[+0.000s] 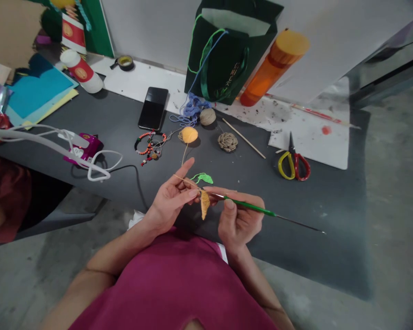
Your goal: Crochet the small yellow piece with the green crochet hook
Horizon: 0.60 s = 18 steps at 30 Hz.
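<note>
My right hand (242, 220) is closed around a crochet hook (249, 207) with a green handle, its thin back end pointing right. The hook's front end meets a small orange crocheted piece (204, 205) that hangs down between my hands. With thumb and fingers my left hand (172, 197) pinches the top of that piece, its index finger raised under the yarn strand. This strand runs up to an orange yarn ball (188, 134) on the table. Just beyond my fingers lies a green crocheted leaf (203, 178) with a loose tail.
Around the grey table (316, 229) are scissors (294, 162), a wooden stick (244, 139), twine balls (207, 117), a phone (153, 108) and beaded bracelets (149, 147). A dark green bag (223, 55) and orange tube (271, 68) stand behind. White cables (99, 172) cross the left; another person sits there.
</note>
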### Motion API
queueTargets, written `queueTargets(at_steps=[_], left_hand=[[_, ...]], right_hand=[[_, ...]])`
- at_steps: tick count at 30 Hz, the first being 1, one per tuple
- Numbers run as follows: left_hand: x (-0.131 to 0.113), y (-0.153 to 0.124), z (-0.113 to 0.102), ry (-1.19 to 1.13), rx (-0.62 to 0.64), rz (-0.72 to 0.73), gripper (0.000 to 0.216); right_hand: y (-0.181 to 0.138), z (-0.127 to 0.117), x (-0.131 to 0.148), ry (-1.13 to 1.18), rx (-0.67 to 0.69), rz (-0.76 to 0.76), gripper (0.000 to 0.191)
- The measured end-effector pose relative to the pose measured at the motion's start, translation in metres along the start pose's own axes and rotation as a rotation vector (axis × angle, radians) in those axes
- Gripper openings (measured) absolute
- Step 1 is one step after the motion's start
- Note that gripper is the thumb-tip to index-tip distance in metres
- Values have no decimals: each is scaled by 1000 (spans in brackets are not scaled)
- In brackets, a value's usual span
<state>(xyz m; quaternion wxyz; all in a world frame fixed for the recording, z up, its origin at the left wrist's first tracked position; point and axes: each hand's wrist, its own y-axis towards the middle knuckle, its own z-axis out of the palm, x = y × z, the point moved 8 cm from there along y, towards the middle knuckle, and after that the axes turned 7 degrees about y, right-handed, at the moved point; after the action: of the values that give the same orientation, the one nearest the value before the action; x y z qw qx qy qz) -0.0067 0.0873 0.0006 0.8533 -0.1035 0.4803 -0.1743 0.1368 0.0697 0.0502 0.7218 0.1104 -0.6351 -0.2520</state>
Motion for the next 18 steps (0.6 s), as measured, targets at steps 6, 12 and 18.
queueTargets(at_steps=[6, 12, 18], left_hand=[[-3, 1, -1, -3, -10, 28, 69], [-3, 0, 0, 12, -32, 11, 68], [-4, -1, 0, 11, -21, 35, 68]], right_hand=[[-2, 0, 1, 13, -23, 2, 9], [-2, -1, -5, 130, -27, 84, 8], [-2, -2, -11, 145, -33, 177, 6]])
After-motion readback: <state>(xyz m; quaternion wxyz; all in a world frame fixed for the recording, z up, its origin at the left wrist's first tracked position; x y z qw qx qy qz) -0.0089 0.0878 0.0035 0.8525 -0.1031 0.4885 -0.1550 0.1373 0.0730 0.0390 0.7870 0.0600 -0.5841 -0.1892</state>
